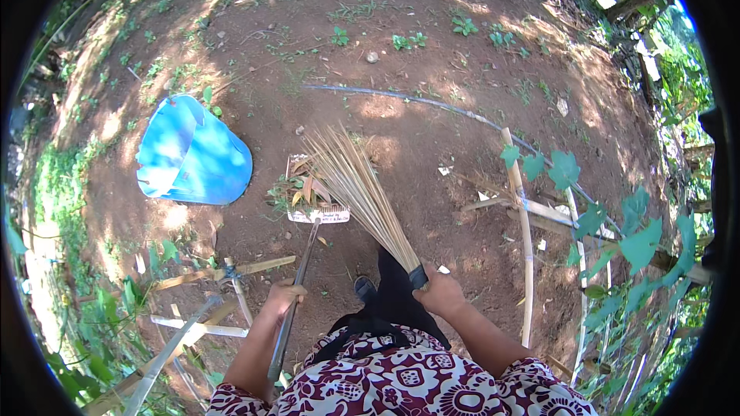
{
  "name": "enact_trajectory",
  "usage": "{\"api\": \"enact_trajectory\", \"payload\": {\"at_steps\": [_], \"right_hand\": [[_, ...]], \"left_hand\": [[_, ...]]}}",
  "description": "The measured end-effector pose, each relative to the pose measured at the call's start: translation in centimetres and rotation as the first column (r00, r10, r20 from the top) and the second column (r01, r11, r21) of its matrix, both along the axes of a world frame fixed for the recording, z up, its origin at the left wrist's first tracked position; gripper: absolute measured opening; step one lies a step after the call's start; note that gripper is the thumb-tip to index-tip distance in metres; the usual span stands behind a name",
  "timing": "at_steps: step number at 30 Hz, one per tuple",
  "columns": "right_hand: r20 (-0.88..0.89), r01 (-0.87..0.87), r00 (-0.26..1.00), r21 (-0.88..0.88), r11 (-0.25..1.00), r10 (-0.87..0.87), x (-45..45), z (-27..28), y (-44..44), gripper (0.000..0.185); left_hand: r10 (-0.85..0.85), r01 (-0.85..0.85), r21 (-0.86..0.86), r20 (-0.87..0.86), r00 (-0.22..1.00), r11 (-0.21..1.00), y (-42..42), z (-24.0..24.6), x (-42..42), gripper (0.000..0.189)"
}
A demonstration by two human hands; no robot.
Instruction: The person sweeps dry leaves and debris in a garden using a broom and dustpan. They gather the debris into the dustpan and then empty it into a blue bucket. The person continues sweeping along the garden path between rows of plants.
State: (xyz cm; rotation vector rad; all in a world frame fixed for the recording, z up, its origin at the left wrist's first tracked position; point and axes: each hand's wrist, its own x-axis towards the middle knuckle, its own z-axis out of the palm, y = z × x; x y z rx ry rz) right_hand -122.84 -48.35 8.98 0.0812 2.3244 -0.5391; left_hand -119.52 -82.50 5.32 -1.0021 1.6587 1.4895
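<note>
My left hand [285, 297] grips the long handle of a dustpan [318, 216] whose pan rests on the soil and bears handwriting. Dry leaves [309, 188] and green weeds [280, 195] lie in and at the left edge of the pan. In my right hand [440, 294] is the bound end of a stick broom [370, 202]; its bristles fan out over the pan's right side and hide part of it. A blue plastic bucket [219, 156] with a ragged rim lies tipped on the ground, left of the dustpan.
Bamboo stakes [526, 277] with a climbing vine [642, 242] stand at the right. More bamboo poles [196, 328], tied together, are at the lower left. A thin hose or pipe [428, 100] crosses the bare soil ahead. Small weeds [464, 25] and scraps [445, 170] dot the ground.
</note>
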Motion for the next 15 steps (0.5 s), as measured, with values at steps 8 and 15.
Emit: {"api": "enact_trajectory", "payload": {"at_steps": [8,15], "right_hand": [[-0.065,-0.139,0.989,-0.040,0.989,0.137,-18.8,3.4,-2.7,0.072],[-0.253,-0.371,0.902,-0.037,0.928,0.350,-35.1,9.6,-6.3,0.071]], "left_hand": [[0.431,-0.416,0.219,-0.026,0.902,0.883,-2.8,5.6,-13.6,0.008],[0.646,-0.589,0.274,-0.230,0.728,0.761,-5.1,12.2,-21.2,0.008]]}}
